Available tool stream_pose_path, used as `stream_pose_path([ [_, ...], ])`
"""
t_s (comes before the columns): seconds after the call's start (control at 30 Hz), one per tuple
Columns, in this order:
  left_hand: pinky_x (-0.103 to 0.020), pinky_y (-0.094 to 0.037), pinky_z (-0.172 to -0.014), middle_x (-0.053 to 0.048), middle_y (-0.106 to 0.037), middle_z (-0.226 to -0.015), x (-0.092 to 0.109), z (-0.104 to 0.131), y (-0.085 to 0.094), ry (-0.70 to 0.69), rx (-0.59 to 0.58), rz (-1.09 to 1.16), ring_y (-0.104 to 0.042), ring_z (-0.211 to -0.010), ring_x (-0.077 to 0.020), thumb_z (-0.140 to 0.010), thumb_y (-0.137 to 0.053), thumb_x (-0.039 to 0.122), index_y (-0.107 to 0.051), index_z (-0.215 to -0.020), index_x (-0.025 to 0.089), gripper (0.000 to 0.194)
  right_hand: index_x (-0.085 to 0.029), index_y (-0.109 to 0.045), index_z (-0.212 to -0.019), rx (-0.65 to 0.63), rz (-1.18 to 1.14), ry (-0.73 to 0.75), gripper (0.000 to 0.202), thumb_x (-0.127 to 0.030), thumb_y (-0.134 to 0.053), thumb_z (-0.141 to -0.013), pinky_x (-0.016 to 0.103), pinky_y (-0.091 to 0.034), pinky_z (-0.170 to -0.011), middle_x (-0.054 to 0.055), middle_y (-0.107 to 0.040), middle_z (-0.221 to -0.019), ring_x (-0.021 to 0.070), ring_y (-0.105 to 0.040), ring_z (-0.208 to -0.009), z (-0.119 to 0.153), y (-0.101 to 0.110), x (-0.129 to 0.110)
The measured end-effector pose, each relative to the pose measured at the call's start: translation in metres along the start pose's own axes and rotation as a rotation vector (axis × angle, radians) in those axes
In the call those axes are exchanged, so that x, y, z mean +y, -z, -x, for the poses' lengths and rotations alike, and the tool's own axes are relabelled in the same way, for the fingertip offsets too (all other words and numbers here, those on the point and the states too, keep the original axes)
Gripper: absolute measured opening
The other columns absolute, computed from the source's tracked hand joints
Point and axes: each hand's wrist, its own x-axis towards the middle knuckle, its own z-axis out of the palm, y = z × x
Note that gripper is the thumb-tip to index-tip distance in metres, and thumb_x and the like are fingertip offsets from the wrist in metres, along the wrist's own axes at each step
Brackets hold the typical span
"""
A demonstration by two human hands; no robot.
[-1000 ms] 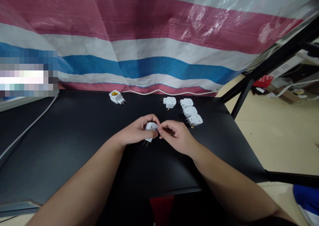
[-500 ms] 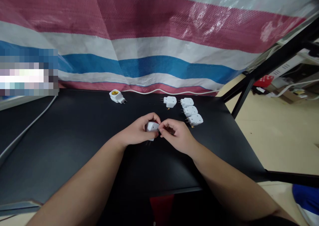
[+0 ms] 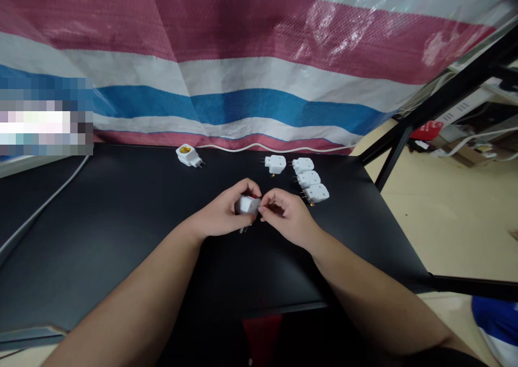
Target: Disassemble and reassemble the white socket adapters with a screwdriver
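Fingers of the left hand (image 3: 220, 210) are curled round a white plug adapter (image 3: 246, 205), thumb on the near side and forefinger on the far side, opened only as wide as its body. From where I stand, the adapter is between the two hands, just above the bench (image 3: 101, 210) or resting on it; I can't tell which. Its metal prongs (image 3: 243, 229) point back toward the person, so its long axis seems to run toward and away from them, though the thumb hides part of it.

The right hand (image 3: 289, 218) comes in from the other side, fingertips drawn nearly together right at the adapter's right-hand end. That end lies directly to their left, and they look to be touching it; whether they pinch some small part, I can't make out. Both hands are about equally close.

As for containers, the nearest thing is a socket adapter (image 3: 188, 156) at the back left, with a round, gold-lined cup facing up and no bulb showing in it. Beyond the bench on the right sits a cardboard box (image 3: 469, 155), its contents too dim to tell.
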Motion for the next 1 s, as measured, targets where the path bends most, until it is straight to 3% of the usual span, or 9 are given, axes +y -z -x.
stream_pose_path([
  [0.2, -0.022, -0.046, -0.058, 0.001, -0.060, -0.094, -0.001, 0.001, -0.001, -0.007, -0.001, -0.009, -0.059, -0.066, -0.0096, -0.085, -0.070, 0.011, -0.054, -0.118, 0.023, 0.039, -0.023, -0.063, -0.094, 0.009, -0.023, -0.024, 0.012, -0.030, -0.072, -0.093, 0.033, -0.060, -0.070, 0.001, -0.071, -0.087, 0.0158, -0.072, -0.071, 0.000, -0.001, 0.000],
  [0.4, -0.021, -0.043, -0.058, 0.004, -0.053, -0.090, 0.004, 0.000, -0.003, -0.009, 0.020, 0.007, -0.053, -0.068, -0.0086, -0.081, -0.071, 0.011, -0.055, -0.110, 0.022, 0.034, -0.023, -0.063, -0.092, 0.053, 0.157, 0.128, 0.013, -0.029, -0.075, -0.094, 0.030, -0.050, -0.062, -0.001, -0.066, -0.081, 0.0140, -0.061, -0.067, 0.001, 0.000, -0.004],
  [0.6, -0.020, -0.043, -0.063, 0.004, -0.055, -0.089, 0.003, -0.004, -0.003, -0.003, 0.018, 0.140, -0.052, -0.072, -0.0088, -0.080, -0.076, 0.014, -0.057, -0.105, 0.020, 0.032, -0.023, -0.063, -0.092, -0.035, 0.165, 0.137, 0.014, -0.032, -0.072, -0.098, 0.029, -0.048, -0.064, -0.002, -0.064, -0.082, 0.0134, -0.058, -0.068, 0.002, 0.002, -0.009],
  [0.73, -0.021, -0.047, -0.065, 0.001, -0.065, -0.092, 0.000, -0.007, -0.003, 0.054, 0.165, 0.240, -0.059, -0.074, -0.0099, -0.077, -0.086, 0.021, -0.056, -0.101, 0.020, 0.038, -0.023, -0.063, -0.093, 0.005, 0.259, 0.189, 0.014, -0.031, -0.063, -0.104, 0.031, -0.049, -0.067, 0.000, -0.064, -0.083, 0.0146, -0.057, -0.069, -0.001, 0.005, -0.010],
  [0.87, -0.019, -0.048, -0.060, -0.001, -0.073, -0.091, 0.001, -0.010, 0.001, 0.093, 0.376, 0.407, -0.064, -0.069, -0.0104, -0.070, -0.092, 0.020, -0.055, -0.094, 0.020, 0.044, -0.024, -0.064, -0.095, 0.059, 0.505, 0.267, 0.005, -0.021, -0.065, -0.099, 0.035, -0.052, -0.076, 0.003, -0.066, -0.093, 0.0190, -0.062, -0.082, 0.000, 0.016, -0.014],
  [1.0, -0.017, -0.049, -0.060, -0.003, -0.076, -0.088, 0.003, -0.013, 0.008, 0.113, 0.534, 0.574, -0.069, -0.072, -0.0117, -0.065, -0.091, 0.013, -0.057, -0.091, 0.019, 0.044, -0.024, -0.066, -0.103, -0.095, 0.709, 0.186, 0.011, -0.018, -0.070, -0.096, 0.038, -0.054, -0.083, 0.006, -0.066, -0.105, 0.0227, -0.066, -0.092, 0.004, 0.026, -0.016],
])
